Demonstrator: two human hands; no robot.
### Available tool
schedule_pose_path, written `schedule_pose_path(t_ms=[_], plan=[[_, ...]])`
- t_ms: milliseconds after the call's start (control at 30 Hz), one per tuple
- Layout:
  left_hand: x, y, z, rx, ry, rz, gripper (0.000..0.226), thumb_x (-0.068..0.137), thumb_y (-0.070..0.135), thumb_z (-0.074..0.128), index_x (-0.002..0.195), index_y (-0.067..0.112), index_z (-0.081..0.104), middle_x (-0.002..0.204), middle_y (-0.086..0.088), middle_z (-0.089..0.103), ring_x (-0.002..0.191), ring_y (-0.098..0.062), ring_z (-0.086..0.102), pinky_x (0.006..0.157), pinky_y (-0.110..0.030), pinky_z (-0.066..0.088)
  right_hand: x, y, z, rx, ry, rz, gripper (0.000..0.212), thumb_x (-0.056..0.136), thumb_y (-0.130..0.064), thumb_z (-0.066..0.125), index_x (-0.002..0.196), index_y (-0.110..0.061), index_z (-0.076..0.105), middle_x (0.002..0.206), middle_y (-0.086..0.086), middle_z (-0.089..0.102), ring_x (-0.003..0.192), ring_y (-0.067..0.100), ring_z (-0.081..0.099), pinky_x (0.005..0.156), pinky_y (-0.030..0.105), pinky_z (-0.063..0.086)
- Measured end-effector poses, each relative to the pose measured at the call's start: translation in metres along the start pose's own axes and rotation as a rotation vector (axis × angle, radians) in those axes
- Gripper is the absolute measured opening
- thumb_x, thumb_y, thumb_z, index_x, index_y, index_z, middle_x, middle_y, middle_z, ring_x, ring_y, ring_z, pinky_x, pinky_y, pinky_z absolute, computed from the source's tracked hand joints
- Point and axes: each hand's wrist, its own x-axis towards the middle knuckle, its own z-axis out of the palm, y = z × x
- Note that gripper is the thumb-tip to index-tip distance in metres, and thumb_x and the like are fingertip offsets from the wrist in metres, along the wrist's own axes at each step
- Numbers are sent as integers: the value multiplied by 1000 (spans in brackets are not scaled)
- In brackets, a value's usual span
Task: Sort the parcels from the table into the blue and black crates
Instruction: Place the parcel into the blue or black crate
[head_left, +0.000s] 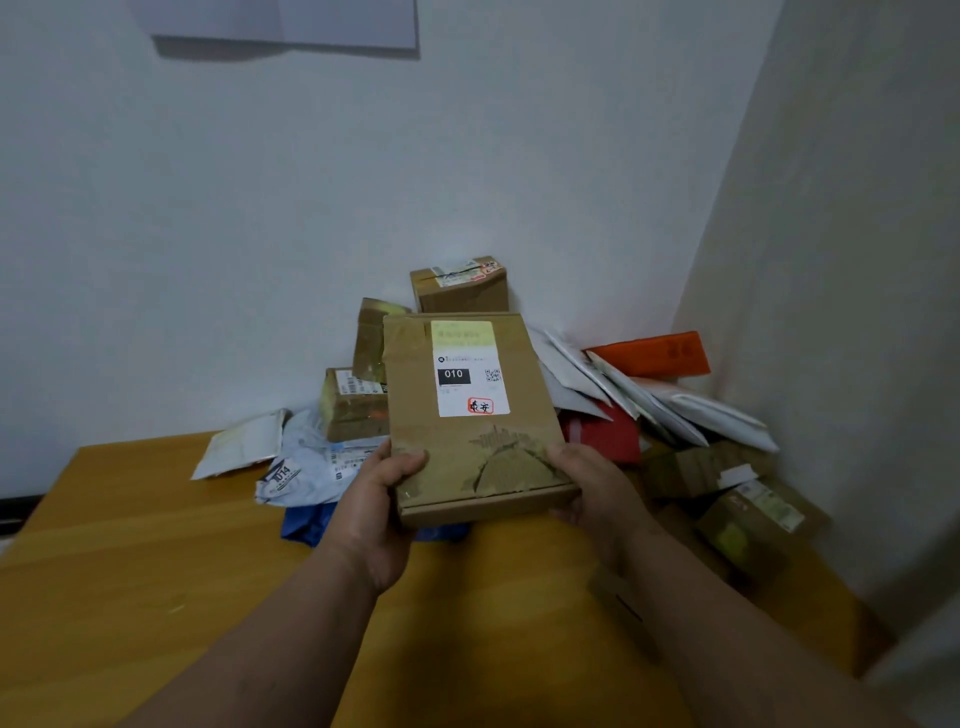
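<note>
1. Left hand (378, 512) grips the near left corner of a flat brown cardboard parcel (475, 415); thumb lies on the top face, fingers curled underneath and hidden.
2. Right hand (597, 493) holds the near right corner of the same parcel; thumb along the right edge, fingers wrapped below, mostly out of sight.
3. Parcel is held above the yellow-brown wooden table (130, 545), clear of its surface, tilted with the far edge raised. It sits between the two hands, extending away from them toward the pile.
4. White shipping label (470, 370) on the parcel's top face, with a black block reading "010", a small square code and a red stamp. Brown tape strips cross the face above and below the label.
5. Behind the parcel, against the white wall (260, 208): a small taped brown cardboard box (460, 283) on top of the heap, two more brown boxes stacked lower left of it.
6. Left of the hands on the table: a crumpled pale grey plastic mailer bag (306, 473) marked "014", touching a blue plastic bag (304, 525) just below it.
7. Right side: a fan of white padded envelopes (675, 405), an orange flat package (649, 353) behind them, a red package (605, 434) just beside the held parcel.
8. Further brown boxes lie low at the right, near the wall corner.
</note>
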Motion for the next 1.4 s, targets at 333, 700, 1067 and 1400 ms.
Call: schedule_pose_path(t_ms=[333, 700, 1067, 1400], plan=[[-9, -11, -27, 96, 275, 55, 39, 89, 17, 62, 128, 22, 61, 112, -6, 71, 95, -22, 64, 81, -34, 50, 8, 10, 16, -37, -173, 64, 23, 94, -36, 61, 113, -22, 65, 115, 9, 69, 111, 32, 63, 83, 39, 48], [-66, -6, -98, 109, 549, 93, 40, 93, 21, 61, 132, 19, 53, 110, -7, 65, 83, -20, 60, 57, -28, 43, 3, 21, 99, -137, -368, 137, 21, 93, -38, 62, 111, -27, 66, 117, 4, 68, 110, 28, 63, 78, 38, 47], [-150, 56, -274, 60, 751, 27, 28, 99, 34, 54, 124, 22, 50, 112, -8, 62, 97, -29, 58, 73, -41, 50, -55, 37, 300, -271, -498, 187, 29, 92, -44, 63, 115, -26, 64, 119, -1, 66, 112, 23, 60, 78, 36, 47], [-236, 103, -421, -90, 985, -79, 15, 100, 31, 51, 110, 21, 54, 109, -13, 60, 101, -33, 59, 94, -51, 49, -134, 73, 479, -423, -700, 335, 40, 93, -50, 59, 125, -27, 53, 117, -4, 60, 96, 22, 67, 80, 34, 47]])
